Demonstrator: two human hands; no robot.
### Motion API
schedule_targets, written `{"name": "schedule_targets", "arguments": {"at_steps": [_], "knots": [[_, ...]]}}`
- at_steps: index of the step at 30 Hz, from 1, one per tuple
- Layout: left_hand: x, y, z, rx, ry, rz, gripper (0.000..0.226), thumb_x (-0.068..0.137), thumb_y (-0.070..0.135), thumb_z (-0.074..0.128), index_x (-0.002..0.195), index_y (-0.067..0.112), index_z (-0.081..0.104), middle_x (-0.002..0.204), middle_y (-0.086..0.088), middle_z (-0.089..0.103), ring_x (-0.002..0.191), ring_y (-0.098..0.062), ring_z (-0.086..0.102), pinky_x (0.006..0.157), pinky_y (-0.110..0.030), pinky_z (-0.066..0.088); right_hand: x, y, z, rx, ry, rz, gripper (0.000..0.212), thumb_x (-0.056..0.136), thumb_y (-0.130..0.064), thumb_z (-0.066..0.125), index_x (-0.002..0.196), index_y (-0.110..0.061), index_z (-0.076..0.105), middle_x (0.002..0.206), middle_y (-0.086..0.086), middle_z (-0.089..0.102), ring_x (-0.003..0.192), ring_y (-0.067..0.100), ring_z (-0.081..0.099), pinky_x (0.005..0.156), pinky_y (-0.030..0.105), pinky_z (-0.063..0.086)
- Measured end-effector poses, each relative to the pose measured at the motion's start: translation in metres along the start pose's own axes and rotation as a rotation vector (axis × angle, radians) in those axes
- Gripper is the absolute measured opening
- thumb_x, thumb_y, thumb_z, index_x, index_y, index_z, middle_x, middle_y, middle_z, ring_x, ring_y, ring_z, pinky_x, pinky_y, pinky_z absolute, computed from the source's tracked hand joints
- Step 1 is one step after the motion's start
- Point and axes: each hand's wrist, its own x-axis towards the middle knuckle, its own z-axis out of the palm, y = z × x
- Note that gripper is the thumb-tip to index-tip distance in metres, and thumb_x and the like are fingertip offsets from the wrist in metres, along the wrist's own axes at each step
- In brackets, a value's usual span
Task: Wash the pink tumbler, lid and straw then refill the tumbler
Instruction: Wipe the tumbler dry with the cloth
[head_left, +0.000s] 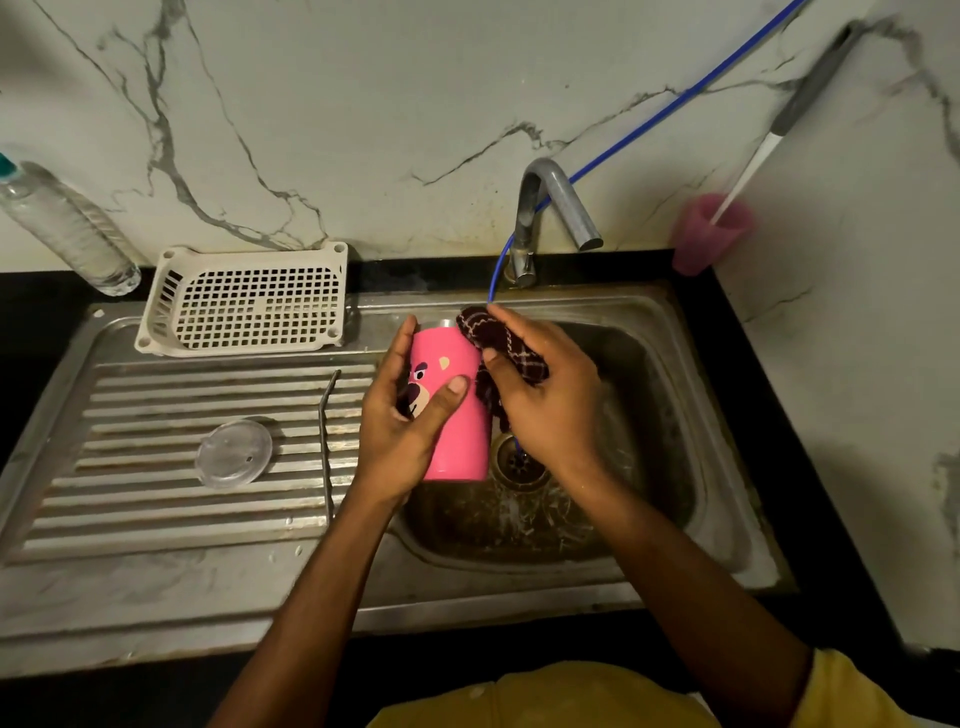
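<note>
The pink tumbler (460, 441) with a bear face is held over the left edge of the sink basin (649, 415). My left hand (402, 415) grips its side, thumb across the face print. My right hand (540, 395) holds a dark checked cloth (506, 343) against the tumbler's rim and right side. The clear round lid (234, 453) lies flat on the ribbed drainboard (156, 499). A thin metal straw (326, 431) lies lengthwise on the drainboard, just left of my left hand.
A white plastic basket (249, 304) stands behind the drainboard. The tap (550, 208) arches over the basin, with a blue hose (649, 124) running down into the drain (519, 465). A clear water bottle (67, 228) leans at far left. A pink cup (709, 234) with a utensil stands at back right.
</note>
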Motion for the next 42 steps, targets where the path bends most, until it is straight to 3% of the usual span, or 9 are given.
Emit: {"name": "schedule_targets", "arguments": {"at_steps": [5,13,18,23,26,30,33,39,42], "knots": [[0.005,0.004,0.005,-0.222,0.078,-0.06,0.084,0.076,0.023,0.08,0.151,0.026,0.043,0.132,0.014,0.063,0.113,-0.014,0.067,0.075,-0.033,0.059,0.012,-0.005,-0.003,-0.052,-0.067,-0.012,0.044,0.093,-0.02,0.068,0.136,-0.026,0.062,0.124,-0.005,0.066,0.104,-0.011,0.056,0.09,0.004,0.042],[0.009,0.006,-0.003,-0.445,0.172,-0.158,0.096,0.069,0.038,0.087,0.152,0.025,0.04,0.15,-0.007,0.049,0.114,-0.025,0.064,0.075,-0.037,0.059,-0.067,0.004,-0.016,0.013,-0.192,-0.21,0.041,0.088,-0.023,0.07,0.129,-0.027,0.068,0.121,-0.006,0.064,0.104,0.008,0.066,0.085,0.035,0.057],[0.01,0.01,-0.003,-0.518,0.02,-0.221,0.113,0.056,0.048,0.095,0.152,0.025,0.039,0.147,-0.018,0.051,0.106,-0.028,0.066,0.073,-0.038,0.061,-0.017,-0.01,-0.006,0.085,-0.126,-0.008,0.039,0.089,-0.019,0.067,0.128,-0.025,0.068,0.116,-0.003,0.066,0.103,0.004,0.064,0.091,0.025,0.053],[0.007,0.014,0.007,-0.584,0.057,-0.204,0.107,0.061,0.045,0.093,0.15,0.021,0.038,0.13,-0.015,0.061,0.092,-0.023,0.071,0.066,-0.037,0.06,0.044,-0.009,0.012,0.077,-0.122,0.229,0.039,0.086,-0.031,0.065,0.125,-0.036,0.068,0.121,-0.009,0.07,0.112,0.009,0.064,0.102,0.043,0.051],[0.009,0.006,0.004,-0.571,0.091,-0.201,0.078,0.083,0.036,0.073,0.151,0.026,0.036,0.139,-0.018,0.054,0.094,-0.023,0.069,0.069,-0.039,0.059,0.039,-0.013,0.017,0.139,-0.119,0.229,0.043,0.082,-0.032,0.063,0.125,-0.034,0.068,0.122,-0.011,0.071,0.113,0.007,0.065,0.103,0.043,0.051],[0.006,-0.005,-0.001,-0.373,0.106,-0.164,0.102,0.071,0.067,0.077,0.153,0.032,0.028,0.14,-0.006,0.055,0.099,-0.014,0.071,0.07,-0.033,0.059,0.015,-0.015,0.01,0.086,-0.1,0.162,0.043,0.086,-0.027,0.065,0.128,-0.038,0.066,0.123,-0.01,0.067,0.114,0.005,0.062,0.103,0.039,0.051],[0.003,-0.011,0.002,-0.148,0.093,-0.095,0.048,0.102,0.041,0.048,0.145,0.028,0.03,0.127,-0.007,0.059,0.084,-0.006,0.071,0.064,-0.026,0.057,-0.001,-0.014,0.006,0.04,-0.032,0.105,0.044,0.087,-0.021,0.067,0.128,-0.035,0.067,0.119,-0.011,0.065,0.109,0.003,0.063,0.098,0.028,0.051],[0.007,-0.015,0.003,-0.034,0.013,-0.083,0.042,0.099,0.047,0.05,0.14,0.037,0.046,0.145,-0.009,0.05,0.129,-0.039,0.052,0.103,-0.067,0.044,-0.016,-0.014,0.0,-0.022,0.019,0.067,0.046,0.087,-0.024,0.065,0.131,-0.036,0.064,0.115,-0.011,0.063,0.103,0.005,0.064,0.09,0.031,0.055],[0.009,-0.006,0.003,-0.035,0.0,-0.121,0.057,0.09,0.066,0.056,0.14,0.041,0.046,0.146,-0.01,0.05,0.131,-0.04,0.052,0.106,-0.066,0.042,-0.025,-0.019,-0.001,-0.038,0.002,0.03,0.049,0.088,-0.021,0.066,0.133,-0.038,0.062,0.116,-0.013,0.062,0.104,0.004,0.063,0.087,0.035,0.056]]}}
